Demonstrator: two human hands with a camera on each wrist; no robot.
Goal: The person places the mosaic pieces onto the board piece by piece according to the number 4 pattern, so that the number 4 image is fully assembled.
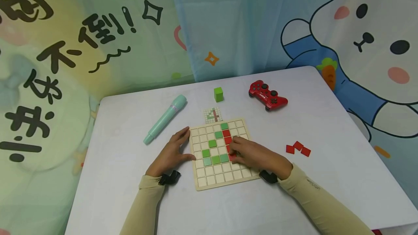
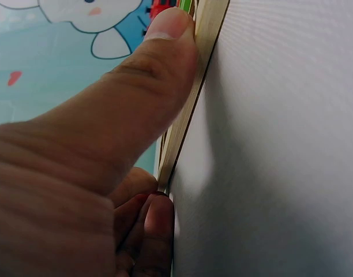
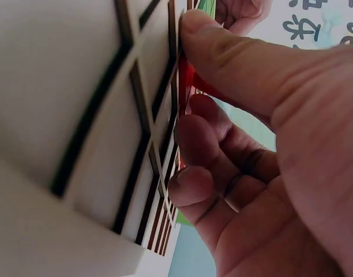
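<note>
A square wooden grid board lies on the white table, its cells partly filled with green tiles in a slanting line and row. A column of red tiles runs down beside them. My right hand reaches over the board and pinches a red tile between thumb and fingers, low in that column. The fingers hide part of the column. My left hand rests at the board's left edge, thumb and fingers spread apart along it; in the left wrist view the thumb touches the rim.
Three loose red tiles lie right of the board. Behind it are a small printed pattern card, a green cube and a red game controller. A mint-green stick with a rounded head lies at the left. Printed curtains hang behind.
</note>
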